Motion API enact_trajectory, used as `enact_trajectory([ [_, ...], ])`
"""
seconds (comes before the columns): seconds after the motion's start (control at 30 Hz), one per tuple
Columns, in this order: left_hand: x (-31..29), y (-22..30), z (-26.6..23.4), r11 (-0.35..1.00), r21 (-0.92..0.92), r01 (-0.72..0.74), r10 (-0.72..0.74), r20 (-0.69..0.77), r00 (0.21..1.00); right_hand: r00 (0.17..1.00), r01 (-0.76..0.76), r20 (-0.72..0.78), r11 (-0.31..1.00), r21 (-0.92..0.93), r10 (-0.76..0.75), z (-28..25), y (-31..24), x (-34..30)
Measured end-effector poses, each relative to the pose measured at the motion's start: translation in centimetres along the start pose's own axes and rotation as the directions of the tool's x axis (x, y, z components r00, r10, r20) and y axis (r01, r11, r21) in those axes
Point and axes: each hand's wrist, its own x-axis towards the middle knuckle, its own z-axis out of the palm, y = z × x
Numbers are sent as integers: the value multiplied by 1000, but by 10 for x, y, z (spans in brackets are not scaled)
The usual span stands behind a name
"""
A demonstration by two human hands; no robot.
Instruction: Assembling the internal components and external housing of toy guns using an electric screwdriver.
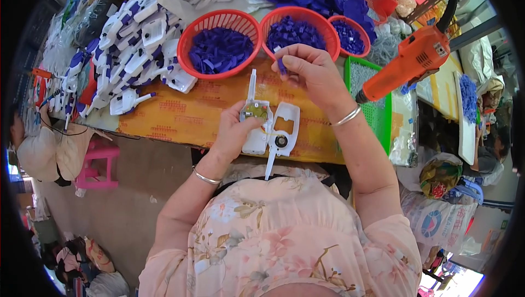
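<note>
My left hand [232, 133] is closed around a white plastic housing half [252, 144] with a long narrow handle pointing away from me. Its thumb lies by a small green circuit board [255, 112] set inside. Thin wires run from there to a second white housing half [288, 116], which lies open beside it and holds a round black part [281, 141]. Raised in front of the middle basket, my right hand [311, 73] pinches a small purple-blue plastic piece [281, 67] between thumb and fingers.
Red baskets of purple parts, left [183, 59], middle [334, 34] and small right [365, 37], line the table's far side. White-and-purple housings [139, 45] are heaped left. An orange electric screwdriver [407, 62] hangs over a green tray [387, 127] at right. Another person [38, 149] sits far left.
</note>
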Motion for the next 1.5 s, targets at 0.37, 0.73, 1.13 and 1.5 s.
enact_trajectory([
  [0.37, -12, 11, 11, 1000, -8, 17, -17, 14, 1000, 999, -38, 9, 997, -70, 39, -1, 25, -53],
  [0.73, -17, 10, 17, 999, -26, 47, -45, 46, 998, 997, 80, -4, 971, -224, -83, -3, 46, -57],
  [1.13, -14, 6, 20, 995, -45, 92, -88, 94, 992, 975, 222, 78, 876, -428, -208, -5, 42, -54],
  [1.5, -13, 9, 21, 994, 82, 67, -74, 85, 994, 970, 240, 165, 828, -507, -180, -4, 35, -52],
])
